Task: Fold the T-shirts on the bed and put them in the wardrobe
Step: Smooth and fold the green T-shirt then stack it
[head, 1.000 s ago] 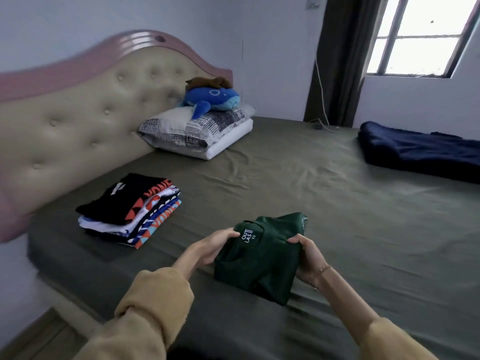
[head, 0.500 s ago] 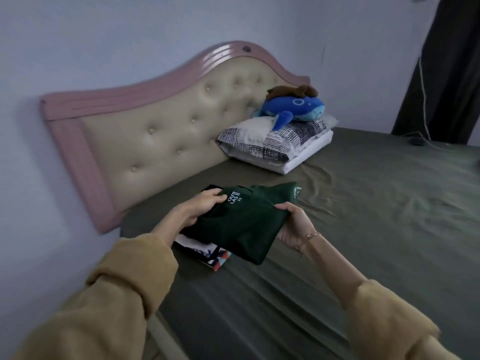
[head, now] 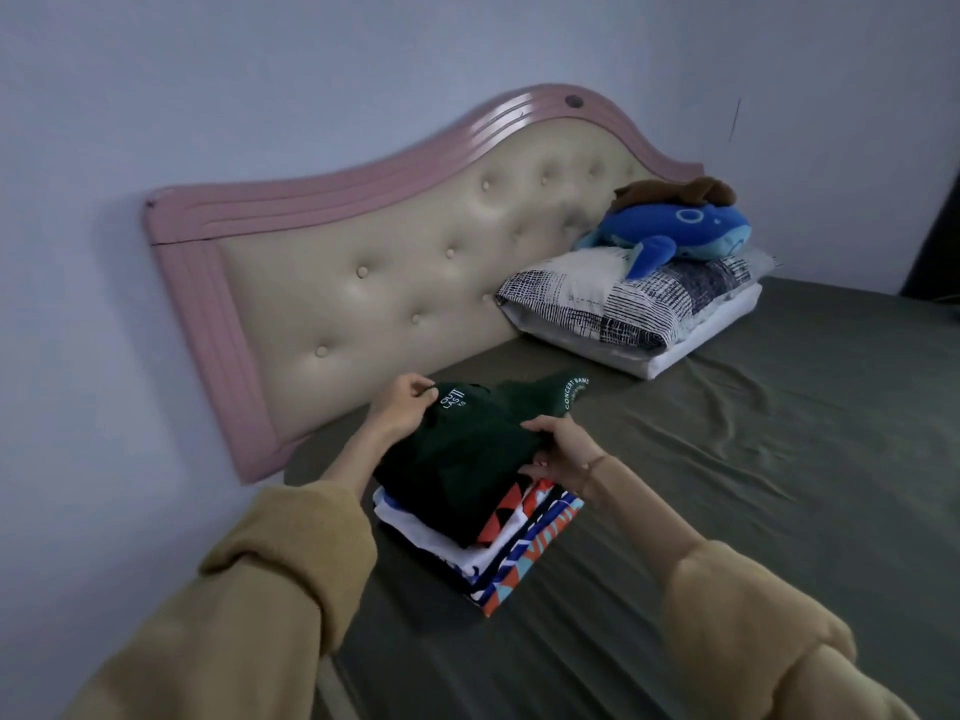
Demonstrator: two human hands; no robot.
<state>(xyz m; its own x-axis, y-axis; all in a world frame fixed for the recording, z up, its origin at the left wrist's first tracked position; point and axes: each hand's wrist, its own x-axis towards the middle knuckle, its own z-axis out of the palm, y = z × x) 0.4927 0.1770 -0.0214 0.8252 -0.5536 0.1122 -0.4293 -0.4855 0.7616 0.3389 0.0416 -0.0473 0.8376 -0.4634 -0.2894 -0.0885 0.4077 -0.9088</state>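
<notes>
The left hand [head: 402, 405] pinches the far left edge of the folded dark green cotton T-shirt [head: 467, 454], and the right hand [head: 558, 449] grips its right edge. The shirt lies at the centre of the frame on the stack of folded printed T-shirts [head: 511, 553], on the olive-green bed [head: 753, 485]. It looks light, soft and limp, so I think holding both side edges keeps the fold.

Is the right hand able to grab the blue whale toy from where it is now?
Probably not without letting go first. The right hand grips the green T-shirt over the stack of folded shirts. The whale toy sits uncovered on the pillows, farther up the bed, so it would take a long reach.
</notes>
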